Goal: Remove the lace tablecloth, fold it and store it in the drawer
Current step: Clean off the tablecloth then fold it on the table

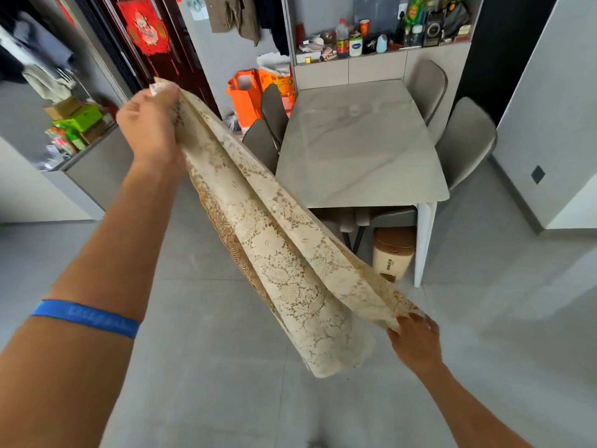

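The lace tablecloth (274, 247) is off the table (358, 147) and hangs in the air above the grey tiled floor (206, 383), folded lengthwise into a long, sagging band of several layers. It runs diagonally from upper left to lower right, between the person's 2 hands.

The left hand (150, 124) is raised high with the arm stretched out, and its fingers are closed tightly around the bunched upper end of the cloth; a small tuft of lace sticks out above the fist. A blue wristband (87, 318) sits on that forearm. The right hand (415, 341) is much lower, and pinches the lower corner of the top layer between thumb and fingers. Beneath that pinched layer, another fold of the cloth droops lower, its rounded end hanging free just left of the right hand (its gold-toned scalloped edge shows along the underside).

The pale marble-look tabletop lies bare behind the cloth, with grey chairs (465, 140) tucked in along both long sides. A beige bin (392, 253) stands on the floor under the near end of the table. An orange bag (245, 98) sits on the floor beyond the far left chairs, beside a dark door with a red hanging ornament (147, 27). Behind the table, a shelf (381, 40) carries bottles and small clutter.
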A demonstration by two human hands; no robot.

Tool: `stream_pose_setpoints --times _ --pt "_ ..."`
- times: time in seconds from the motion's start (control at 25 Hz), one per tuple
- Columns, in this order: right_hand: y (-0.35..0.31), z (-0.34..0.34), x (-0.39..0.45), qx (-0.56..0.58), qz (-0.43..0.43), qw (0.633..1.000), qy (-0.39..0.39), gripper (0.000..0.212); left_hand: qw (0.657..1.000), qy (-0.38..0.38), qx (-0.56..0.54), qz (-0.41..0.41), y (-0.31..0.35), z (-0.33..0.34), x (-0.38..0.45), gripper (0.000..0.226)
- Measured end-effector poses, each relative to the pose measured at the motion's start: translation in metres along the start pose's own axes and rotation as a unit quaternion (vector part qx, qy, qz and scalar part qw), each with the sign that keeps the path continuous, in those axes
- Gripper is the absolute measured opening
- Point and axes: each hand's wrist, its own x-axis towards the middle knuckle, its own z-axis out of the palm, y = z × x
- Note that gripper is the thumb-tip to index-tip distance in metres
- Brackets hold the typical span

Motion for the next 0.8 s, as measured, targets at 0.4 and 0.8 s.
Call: stream_pose_setpoints --times 0.4,0.8 --pt "0.135 -0.093 0.048 -0.193 0.082 0.978 0.0 0.031 0.917 0.018 0.379 -0.126 -0.142 -0.136 -0.012 0.025" --pt "0.153 -0.142 0.07 -0.141 0.041 0.985 0.092 0.024 0.903 -0.01 0.397 -0.164 -0.171 -0.191 -0.04 0.009"
